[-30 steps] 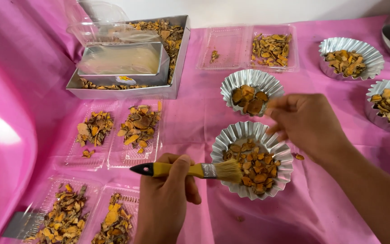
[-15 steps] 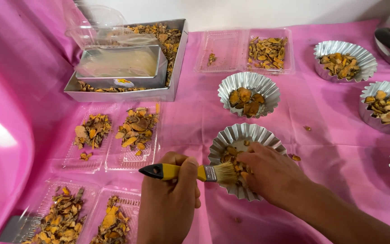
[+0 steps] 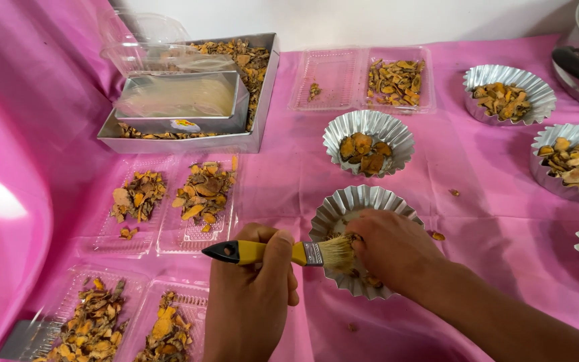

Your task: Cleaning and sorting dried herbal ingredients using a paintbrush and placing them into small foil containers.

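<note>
Two fists (image 3: 252, 295) (image 3: 397, 251) over fluted tin (image 3: 343, 204)

I have a single view, from the camera on my head, looking steeply down and forward across the pink cloth-covered surface (image 3: 490, 201). It sits close: my left hand (image 3: 252, 302) and right hand (image 3: 397, 251) fill the lower middle, with the forearms running off the bottom edge. The far edge of the surface meets a pale wall (image 3: 370, 20) at the top. There is no second view to overlap.
</note>
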